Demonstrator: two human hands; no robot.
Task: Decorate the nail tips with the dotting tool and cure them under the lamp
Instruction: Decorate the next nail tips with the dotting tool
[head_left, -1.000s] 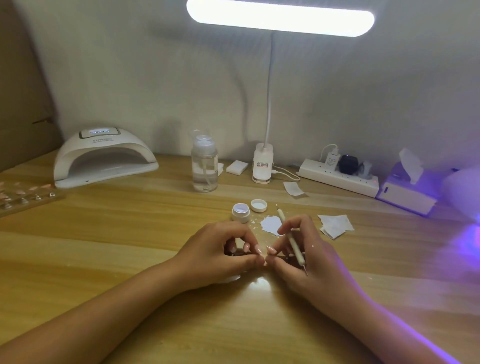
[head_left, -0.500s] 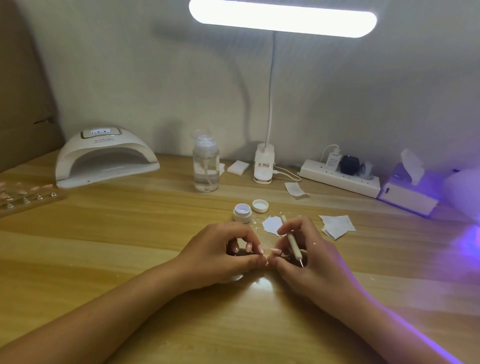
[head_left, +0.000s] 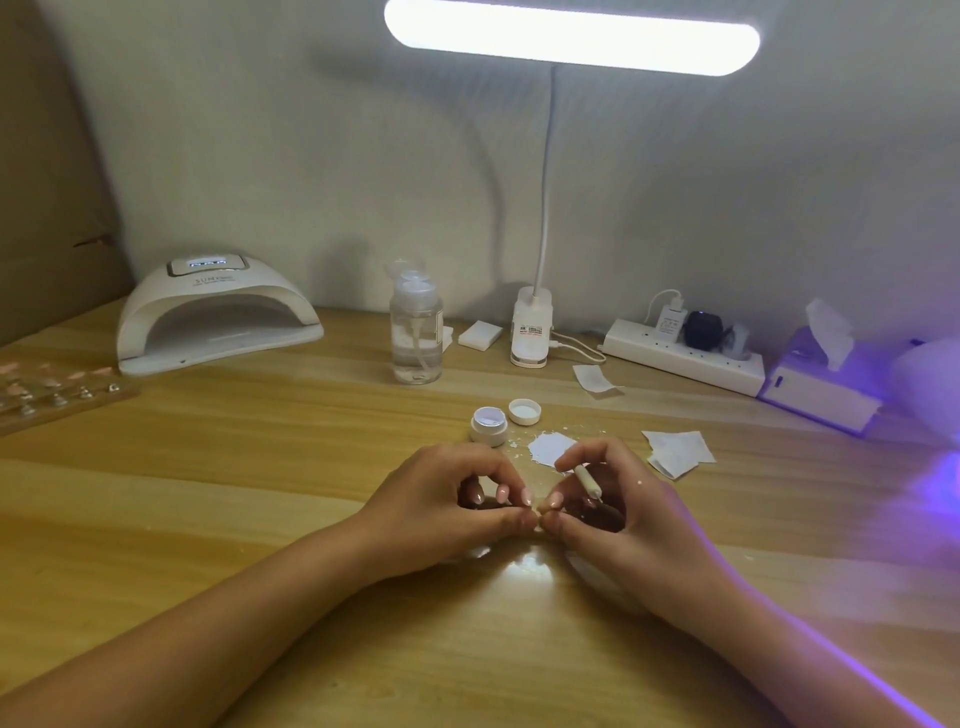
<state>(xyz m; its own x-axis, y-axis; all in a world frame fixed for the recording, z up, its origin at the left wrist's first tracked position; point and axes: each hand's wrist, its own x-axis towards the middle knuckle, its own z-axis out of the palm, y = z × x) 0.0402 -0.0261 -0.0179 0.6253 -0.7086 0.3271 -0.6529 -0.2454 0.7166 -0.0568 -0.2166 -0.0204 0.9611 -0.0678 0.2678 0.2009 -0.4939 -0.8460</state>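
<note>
Decorating stage; nail lamp (head_left: 218, 317) step not yet done, I'd judge. Right hand (head_left: 623, 514) grips dotting tool (head_left: 587, 482). Left hand (head_left: 441, 499) grip pinches what's probably a nail tip (head_left: 538, 512).

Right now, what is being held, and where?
The right hand grips a thin white dotting tool by its upper shaft. Whether the left hand pinches anything cannot be told.

Both forearms angled inward; the left hand (head_left: 441, 506) curled, thumb against forefinger, its tips touching the right hand (head_left: 631, 525) beside it, whose curled fingers pinched the dotting tool (head_left: 587, 480)
</note>
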